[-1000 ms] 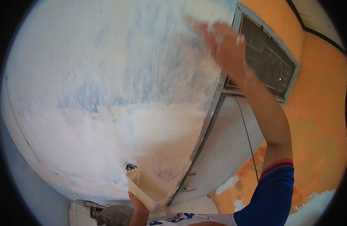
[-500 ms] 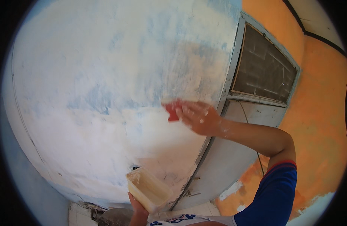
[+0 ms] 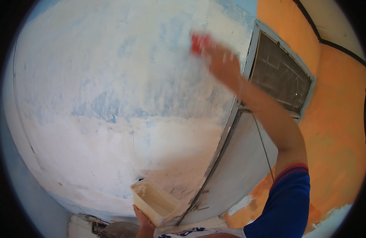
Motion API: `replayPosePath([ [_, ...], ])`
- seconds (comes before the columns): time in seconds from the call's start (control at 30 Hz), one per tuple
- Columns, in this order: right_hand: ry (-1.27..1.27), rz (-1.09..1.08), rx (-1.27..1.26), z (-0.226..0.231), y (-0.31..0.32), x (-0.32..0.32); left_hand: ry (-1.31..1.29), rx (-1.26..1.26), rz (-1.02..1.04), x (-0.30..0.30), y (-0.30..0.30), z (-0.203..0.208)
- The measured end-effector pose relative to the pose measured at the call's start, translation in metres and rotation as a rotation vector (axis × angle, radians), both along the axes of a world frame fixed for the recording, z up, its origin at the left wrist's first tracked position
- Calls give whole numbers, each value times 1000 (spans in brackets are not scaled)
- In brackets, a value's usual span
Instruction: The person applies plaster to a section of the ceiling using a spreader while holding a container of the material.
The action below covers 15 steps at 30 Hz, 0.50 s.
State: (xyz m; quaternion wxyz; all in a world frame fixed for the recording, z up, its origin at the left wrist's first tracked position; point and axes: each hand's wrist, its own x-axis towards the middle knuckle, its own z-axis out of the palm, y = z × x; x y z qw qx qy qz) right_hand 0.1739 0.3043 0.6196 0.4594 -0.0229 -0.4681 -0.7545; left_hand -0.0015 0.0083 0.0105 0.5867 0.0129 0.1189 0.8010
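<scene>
My right hand, smeared by motion, is raised high against the wall near the window frame. It grips a red putty scraper whose edge is at the wall or very close to it; contact is too blurred to tell. The wall is pale, with whitish filler spread unevenly over light blue patches. Low in front of me, my left hand holds a cream rectangular plastic tub from its left side and underneath. The tub is tilted, with pale residue on its inner walls.
Right of the worked wall stands a grey door with a dark window above it. A thin cable hangs across the door. Farther right is an orange wall. Coiled wire and a rounded grey object lie low at the left.
My right hand has swept upward along the wall with the red scraper, from mid-height to near the top of the window. My left hand and the tub have hardly moved.
</scene>
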Motion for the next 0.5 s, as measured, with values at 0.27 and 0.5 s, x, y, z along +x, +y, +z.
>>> replayPosePath([
  [0.27,-427,208,-653,-88,-106,18,49,3,-23,2,-18,27],
  [0.5,-24,473,-961,25,-120,-56,81,27,-140,-9,13,62],
])
